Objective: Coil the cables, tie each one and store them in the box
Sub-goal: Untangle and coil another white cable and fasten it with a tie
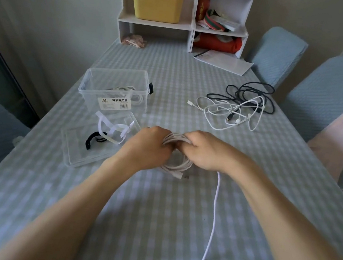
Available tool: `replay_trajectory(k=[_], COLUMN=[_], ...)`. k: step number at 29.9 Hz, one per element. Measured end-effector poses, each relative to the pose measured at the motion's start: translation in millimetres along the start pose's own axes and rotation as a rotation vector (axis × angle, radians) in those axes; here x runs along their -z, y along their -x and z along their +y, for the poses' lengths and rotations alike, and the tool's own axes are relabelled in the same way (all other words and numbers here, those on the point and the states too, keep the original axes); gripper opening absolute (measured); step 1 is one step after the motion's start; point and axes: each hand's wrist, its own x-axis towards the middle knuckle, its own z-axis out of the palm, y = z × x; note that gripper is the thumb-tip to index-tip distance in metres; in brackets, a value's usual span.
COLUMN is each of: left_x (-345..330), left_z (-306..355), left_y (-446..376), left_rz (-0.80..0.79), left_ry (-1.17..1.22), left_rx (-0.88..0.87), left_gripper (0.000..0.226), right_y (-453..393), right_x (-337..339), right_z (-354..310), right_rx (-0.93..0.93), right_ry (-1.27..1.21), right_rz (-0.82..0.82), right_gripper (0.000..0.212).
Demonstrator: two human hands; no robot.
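Both hands hold one white cable coil (176,165) above the middle of the checked table. My left hand (150,146) grips its left side and my right hand (203,150) grips the top right. A loose white tail (212,221) runs from under my right hand down toward the near edge. The clear plastic box (115,88) stands to the far left with a white coiled cable inside. Its clear lid (77,152) lies in front of it, carrying white ties (113,132) and a black tie (92,139). A tangle of white and black cables (238,107) lies at the far right.
A white shelf unit (183,23) with a yellow basket stands at the table's far end. White papers (223,61) lie near it. Blue-covered chairs (322,94) line the right side of the table.
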Motion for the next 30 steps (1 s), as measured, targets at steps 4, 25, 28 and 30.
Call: replay_trajectory(k=[4, 25, 28, 30], left_x=[9.1, -3.2, -2.9, -4.2], left_z=[-7.3, 4.7, 4.4, 4.3], left_y=[-5.9, -3.8, -2.3, -1.9], left_rz=[0.078, 0.381, 0.348, 0.334], left_ry=[0.296, 0.889, 0.912, 0.917], left_rx=[0.173, 0.329, 0.327, 0.328], left_gripper=[0.028, 0.029, 0.028, 0.024], right_y=[3.4, -0.2, 4.5, 5.5], right_x=[-7.5, -51.8, -50.5, -51.1], right_z=[3.0, -17.6, -18.7, -16.7], right_rx=[-0.046, -0.003, 0.027, 0.032], right_ry=[-0.601, -0.266, -0.255, -0.223], right_rz=[0.107, 0.503, 0.591, 0.644], right_gripper=[0.045, 0.085, 0.086, 0.066])
